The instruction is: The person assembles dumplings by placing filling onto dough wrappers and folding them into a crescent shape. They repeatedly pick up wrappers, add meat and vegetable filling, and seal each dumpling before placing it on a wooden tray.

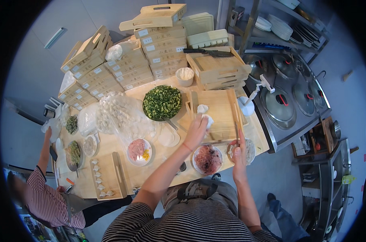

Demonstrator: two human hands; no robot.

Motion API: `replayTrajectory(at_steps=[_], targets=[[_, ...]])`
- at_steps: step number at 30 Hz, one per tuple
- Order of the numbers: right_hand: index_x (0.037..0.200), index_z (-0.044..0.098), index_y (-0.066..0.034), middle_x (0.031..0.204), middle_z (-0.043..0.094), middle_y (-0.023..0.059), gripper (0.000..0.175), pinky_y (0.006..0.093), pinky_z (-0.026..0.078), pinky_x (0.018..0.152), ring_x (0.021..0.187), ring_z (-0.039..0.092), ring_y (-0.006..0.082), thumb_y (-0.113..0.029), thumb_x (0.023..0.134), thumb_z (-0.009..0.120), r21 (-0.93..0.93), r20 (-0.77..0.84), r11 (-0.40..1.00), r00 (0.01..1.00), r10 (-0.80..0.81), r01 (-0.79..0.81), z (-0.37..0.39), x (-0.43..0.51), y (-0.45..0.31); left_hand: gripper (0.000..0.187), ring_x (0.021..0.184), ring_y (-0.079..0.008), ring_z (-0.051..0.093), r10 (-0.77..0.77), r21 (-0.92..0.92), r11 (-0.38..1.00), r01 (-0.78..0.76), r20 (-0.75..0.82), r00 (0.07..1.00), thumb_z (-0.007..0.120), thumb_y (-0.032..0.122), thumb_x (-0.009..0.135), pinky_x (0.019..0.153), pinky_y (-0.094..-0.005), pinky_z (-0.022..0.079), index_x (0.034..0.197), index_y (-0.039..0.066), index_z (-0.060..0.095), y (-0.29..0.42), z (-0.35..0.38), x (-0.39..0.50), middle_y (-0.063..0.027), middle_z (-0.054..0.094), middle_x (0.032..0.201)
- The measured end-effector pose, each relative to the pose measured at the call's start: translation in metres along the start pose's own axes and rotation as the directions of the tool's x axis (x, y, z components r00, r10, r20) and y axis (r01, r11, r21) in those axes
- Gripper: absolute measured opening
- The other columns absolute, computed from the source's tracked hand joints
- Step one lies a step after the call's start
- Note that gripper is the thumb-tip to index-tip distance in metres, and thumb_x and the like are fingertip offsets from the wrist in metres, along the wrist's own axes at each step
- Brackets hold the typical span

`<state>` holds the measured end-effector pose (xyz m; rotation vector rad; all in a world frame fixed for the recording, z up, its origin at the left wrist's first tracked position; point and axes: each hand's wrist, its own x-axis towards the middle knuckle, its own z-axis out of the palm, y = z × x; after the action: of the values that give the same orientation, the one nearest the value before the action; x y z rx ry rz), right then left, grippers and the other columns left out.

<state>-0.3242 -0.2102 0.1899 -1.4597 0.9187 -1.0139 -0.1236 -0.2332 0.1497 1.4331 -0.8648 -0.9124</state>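
My left hand [197, 130] is over the near left part of a wooden tray [220, 104], its fingers on a white dumpling [207, 121]. Just beyond it another dumpling [202, 109] rests in the tray. Upright in my right hand [239, 155] is a thin flat filling spatula [237, 133], beside the tray's near right corner. Below the tray sits a bowl of dark-streaked minced meat [207, 159]. Partly behind my right hand is a bowl of pale filling [250, 151]. Round dough wrappers [168, 136] lie left of my left hand.
A bowl of chopped greens [162, 102] and a plate of pink mince [136, 149] stand leftward. Stacked wooden trays [163, 45] line the back. A knife [208, 52] lies on trays. Lidded pots [278, 101] sit right. A co-worker [49, 193] stands left, near a dumpling tray [110, 172].
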Motion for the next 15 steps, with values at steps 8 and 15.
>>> replayTrajectory(at_steps=[8, 15], targets=[[0.149, 0.036, -0.0041, 0.105, 0.046, 0.0036, 0.053, 0.0264, 0.037, 0.092, 0.097, 0.044, 0.0139, -0.024, 0.101, 0.049, -0.001, -0.095, 0.992, 0.987, 0.128, -0.129, -0.017, -0.021, 0.022, 0.014, 0.092, -0.031, 0.061, 0.373, 0.764, 0.337, -0.549, 0.427, 0.824, 0.061, 0.014, 0.084, 0.083, -0.0407, 0.048, 0.095, 0.007, 0.064, -0.035, -0.014, 0.074, -0.0122, 0.067, 0.094], [0.148, 0.038, -0.0078, 0.104, 0.05, -0.0021, 0.053, 0.0191, 0.031, 0.063, 0.075, 0.036, 0.0052, -0.031, 0.102, 0.048, -0.049, -0.221, 0.971, 0.951, 0.218, -0.234, -0.038, -0.044, 0.045, 0.015, 0.091, -0.0288, 0.059, 0.587, 0.883, 0.169, -0.437, 0.266, 0.764, 0.063, 0.02, 0.082, 0.08, -0.0416, 0.044, 0.089, 0.008, 0.068, -0.025, -0.017, 0.096, -0.0079, 0.066, 0.088]])
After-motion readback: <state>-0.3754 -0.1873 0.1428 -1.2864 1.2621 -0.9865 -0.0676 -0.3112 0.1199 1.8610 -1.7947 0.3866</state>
